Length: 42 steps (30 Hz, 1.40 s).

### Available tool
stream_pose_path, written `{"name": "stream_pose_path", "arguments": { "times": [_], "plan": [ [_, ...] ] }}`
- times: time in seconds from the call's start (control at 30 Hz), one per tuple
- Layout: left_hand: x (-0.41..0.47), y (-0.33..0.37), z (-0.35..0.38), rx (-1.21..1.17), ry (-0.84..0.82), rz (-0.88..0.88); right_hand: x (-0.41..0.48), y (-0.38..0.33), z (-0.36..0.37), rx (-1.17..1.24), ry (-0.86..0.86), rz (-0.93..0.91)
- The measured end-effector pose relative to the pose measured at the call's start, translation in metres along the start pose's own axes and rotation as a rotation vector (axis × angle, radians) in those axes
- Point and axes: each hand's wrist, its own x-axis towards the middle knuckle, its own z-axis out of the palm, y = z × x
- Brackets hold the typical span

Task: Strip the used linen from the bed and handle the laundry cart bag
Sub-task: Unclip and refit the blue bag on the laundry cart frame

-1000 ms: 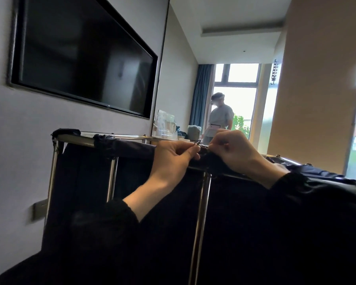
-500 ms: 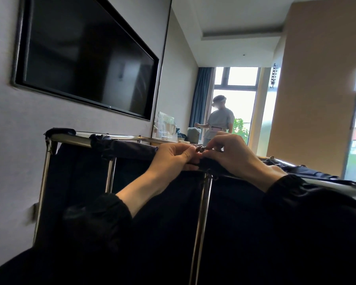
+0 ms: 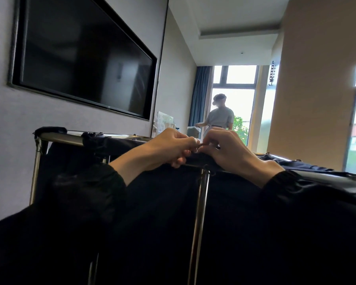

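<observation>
Above a chrome post (image 3: 199,212), the left hand (image 3: 173,149) and right hand (image 3: 226,153) pinch the dark bag (image 3: 152,202) at its top edge, fingertips meeting on a small metal clip (image 3: 201,144). A TV (image 3: 80,58) hangs upper left; a person (image 3: 220,116) stands by the far window (image 3: 240,77).

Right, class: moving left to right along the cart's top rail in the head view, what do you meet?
Bare chrome rail → bunched dark laundry bag → left hand → small metal fastener → right hand.

The chrome laundry cart frame (image 3: 199,212) stands by the wall (image 3: 6,124); the dark laundry bag (image 3: 173,194) hangs from its top rail (image 3: 60,138).
</observation>
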Motion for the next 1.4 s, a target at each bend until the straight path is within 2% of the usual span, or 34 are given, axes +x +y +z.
{"name": "stream_pose_path", "arguments": {
  "times": [0.13,0.23,0.37,0.63,0.83,1.0,1.1,1.23,1.4],
  "plan": [
    [0.001,0.000,-0.006,-0.232,-0.144,-0.150,0.000,-0.003,0.000,-0.024,0.013,0.031],
    [-0.001,-0.001,-0.007,-0.316,-0.179,-0.165,0.001,-0.004,0.001,-0.047,-0.004,0.028],
    [-0.001,-0.003,-0.006,-0.316,-0.133,-0.139,0.001,-0.005,0.000,-0.053,-0.043,-0.026],
    [-0.004,-0.012,-0.006,-0.569,-0.109,-0.137,-0.001,-0.007,-0.003,-0.060,-0.044,-0.039],
    [-0.006,-0.007,-0.004,-0.413,0.033,-0.045,0.000,-0.008,-0.003,-0.076,-0.039,-0.024],
    [-0.009,-0.009,-0.001,-0.100,0.131,0.139,-0.001,-0.010,-0.004,-0.063,-0.046,-0.024],
    [-0.006,-0.010,0.007,0.049,0.245,0.197,-0.001,-0.010,-0.006,-0.038,-0.063,0.019],
    [0.004,-0.014,0.014,0.000,0.355,0.159,-0.001,-0.003,-0.011,-0.011,-0.116,0.092],
    [0.006,-0.016,0.011,-0.143,0.307,0.120,-0.001,0.002,-0.017,0.063,-0.146,0.144]
  ]
}}
